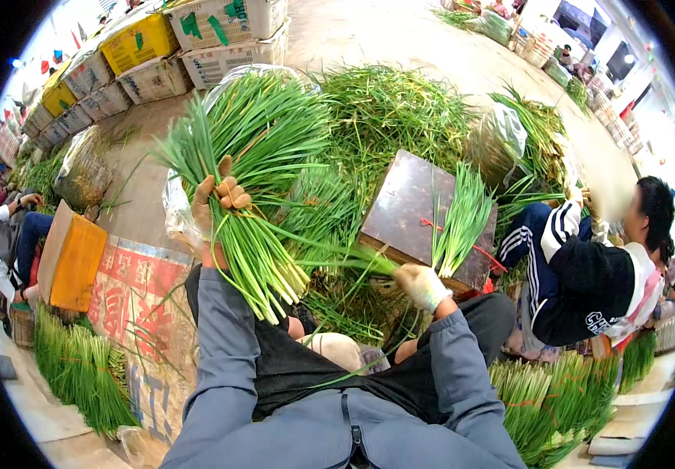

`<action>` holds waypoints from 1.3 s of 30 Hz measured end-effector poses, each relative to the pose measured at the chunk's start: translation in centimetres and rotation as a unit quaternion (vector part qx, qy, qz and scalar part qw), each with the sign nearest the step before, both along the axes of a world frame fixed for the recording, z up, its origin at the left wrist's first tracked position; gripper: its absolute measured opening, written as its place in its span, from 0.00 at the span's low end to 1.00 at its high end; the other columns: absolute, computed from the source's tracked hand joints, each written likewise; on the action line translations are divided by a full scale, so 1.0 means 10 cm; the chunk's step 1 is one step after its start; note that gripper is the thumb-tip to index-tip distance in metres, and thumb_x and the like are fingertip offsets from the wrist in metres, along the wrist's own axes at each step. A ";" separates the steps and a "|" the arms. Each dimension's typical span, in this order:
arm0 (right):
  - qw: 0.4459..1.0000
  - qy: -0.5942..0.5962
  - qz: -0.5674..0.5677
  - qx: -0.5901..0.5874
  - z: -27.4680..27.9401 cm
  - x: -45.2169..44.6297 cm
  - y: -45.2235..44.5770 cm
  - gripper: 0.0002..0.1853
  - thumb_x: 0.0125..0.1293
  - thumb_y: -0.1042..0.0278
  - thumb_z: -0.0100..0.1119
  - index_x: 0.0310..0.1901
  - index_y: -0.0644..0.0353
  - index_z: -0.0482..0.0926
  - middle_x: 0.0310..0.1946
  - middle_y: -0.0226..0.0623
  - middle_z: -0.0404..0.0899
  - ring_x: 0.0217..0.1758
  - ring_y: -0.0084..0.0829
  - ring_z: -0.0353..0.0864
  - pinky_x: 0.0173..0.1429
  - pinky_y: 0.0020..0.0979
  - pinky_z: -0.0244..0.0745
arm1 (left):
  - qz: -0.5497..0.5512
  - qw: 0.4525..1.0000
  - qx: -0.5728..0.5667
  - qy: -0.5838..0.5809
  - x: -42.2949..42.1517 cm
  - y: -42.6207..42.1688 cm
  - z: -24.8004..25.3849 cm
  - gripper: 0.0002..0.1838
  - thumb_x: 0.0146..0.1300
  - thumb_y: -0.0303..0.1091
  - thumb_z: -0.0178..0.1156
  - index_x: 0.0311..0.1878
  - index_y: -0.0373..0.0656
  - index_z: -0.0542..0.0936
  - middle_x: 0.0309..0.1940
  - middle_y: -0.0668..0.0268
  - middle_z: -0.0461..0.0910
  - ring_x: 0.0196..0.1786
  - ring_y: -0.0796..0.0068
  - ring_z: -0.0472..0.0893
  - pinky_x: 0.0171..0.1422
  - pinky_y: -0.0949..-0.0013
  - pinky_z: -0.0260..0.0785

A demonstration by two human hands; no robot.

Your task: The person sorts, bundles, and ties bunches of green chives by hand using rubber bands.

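Left hand (224,195): gloved, fingers curled tightly around a bunch of green stalks (257,254), held left of the dark-topped box (408,203). Right hand (425,287): gloved, fingers pinched narrow on a few loose leaves (349,252), near the box's front edge.

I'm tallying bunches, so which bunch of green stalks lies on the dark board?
The small bunch beyond the right hand: it alone lies on the board; the left hand holds a bigger bunch.
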State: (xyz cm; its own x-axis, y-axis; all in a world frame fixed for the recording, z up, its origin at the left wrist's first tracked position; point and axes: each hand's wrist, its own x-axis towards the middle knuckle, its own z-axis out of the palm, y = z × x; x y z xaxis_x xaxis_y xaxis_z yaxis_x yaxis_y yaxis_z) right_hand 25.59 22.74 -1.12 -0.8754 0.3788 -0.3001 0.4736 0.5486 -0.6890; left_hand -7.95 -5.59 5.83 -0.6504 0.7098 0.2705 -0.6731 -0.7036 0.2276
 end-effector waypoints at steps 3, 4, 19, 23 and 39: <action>0.981 0.081 -0.174 -0.028 -0.08 0.10 0.31 0.20 0.73 0.52 0.53 0.43 0.63 0.84 0.29 0.39 0.83 0.34 0.32 0.80 0.43 0.34 0.74 | 0.035 0.999 0.026 -0.033 -0.13 -0.09 -0.06 0.23 0.72 0.36 0.57 0.67 0.38 0.71 0.28 0.74 0.68 0.29 0.82 0.68 0.40 0.70 0.67; 0.972 0.088 -0.204 -0.079 -0.06 0.11 0.35 0.21 0.72 0.50 0.55 0.42 0.63 0.83 0.25 0.33 0.80 0.30 0.25 0.75 0.39 0.31 0.71 | 0.045 0.998 0.032 -0.013 -0.16 -0.13 -0.08 0.23 0.72 0.36 0.57 0.67 0.38 0.71 0.28 0.74 0.67 0.29 0.81 0.68 0.41 0.70 0.66; 0.837 -0.214 0.482 0.146 0.57 -0.97 -0.42 0.23 0.72 0.48 0.52 0.51 0.59 0.85 0.47 0.47 0.85 0.48 0.45 0.85 0.54 0.42 0.78 | -0.016 1.000 -0.007 0.001 -0.01 0.08 -0.14 0.27 0.71 0.38 0.60 0.69 0.37 0.69 0.28 0.71 0.70 0.32 0.75 0.73 0.42 0.63 0.71; 0.875 0.024 0.095 0.473 1.35 -1.98 0.58 0.15 0.67 0.62 0.60 0.53 0.56 0.81 0.40 0.50 0.86 0.44 0.46 0.86 0.53 0.42 0.82 | -0.010 0.998 -0.030 -0.056 0.10 0.25 -0.18 0.28 0.68 0.39 0.61 0.68 0.40 0.71 0.40 0.61 0.84 0.38 0.62 0.84 0.53 0.52 0.76; 0.910 0.411 0.016 0.045 0.50 -1.47 -1.25 0.16 0.66 0.59 0.69 0.50 0.58 0.80 0.37 0.40 0.84 0.37 0.34 0.83 0.40 0.33 0.79 | 0.065 0.993 -0.093 -0.032 0.29 0.57 -0.38 0.25 0.64 0.31 0.62 0.65 0.40 0.72 0.40 0.56 0.85 0.43 0.57 0.86 0.56 0.50 0.78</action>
